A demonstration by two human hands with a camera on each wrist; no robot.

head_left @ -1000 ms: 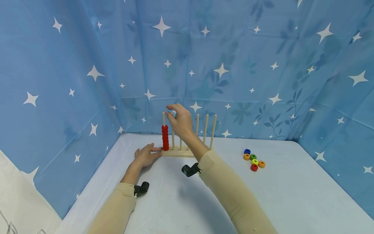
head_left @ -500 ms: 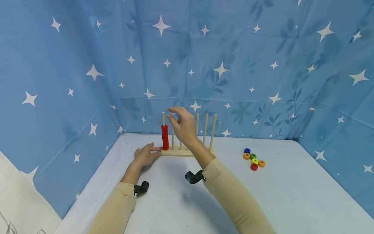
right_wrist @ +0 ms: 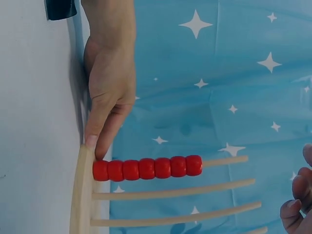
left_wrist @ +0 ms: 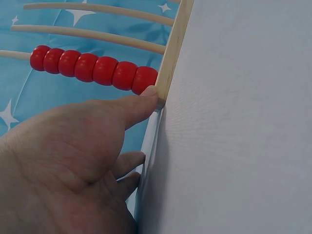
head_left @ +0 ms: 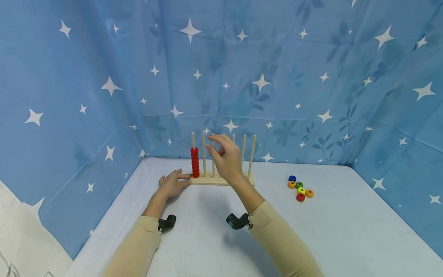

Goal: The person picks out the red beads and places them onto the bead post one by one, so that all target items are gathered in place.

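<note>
A wooden peg rack (head_left: 221, 181) stands on the table with several upright rods. Its leftmost rod carries a stack of several red beads (head_left: 195, 163), and bare rod shows above them. My left hand (head_left: 173, 184) pinches the left end of the rack's base, thumb in front and index finger behind. In the left wrist view, the thumb (left_wrist: 141, 101) lies against the base beside the lowest bead. My right hand (head_left: 228, 159) hovers in front of the middle rods, partly hiding them. Its thumb and fingers are bent with a gap between them, and no bead shows there.
On the table right of the rack lies a group of loose beads: blue (head_left: 292, 178), green (head_left: 299, 184), yellow (head_left: 301, 191), red (head_left: 300, 197) and two orange, one (head_left: 309, 193) at the right. A blue star-patterned curtain (head_left: 283, 77) hangs around the white table (head_left: 346, 231).
My right hand has moved right and down, away from the top of the red-bead rod, uncovering the rods beside it. My left hand stays on the rack's end.
</note>
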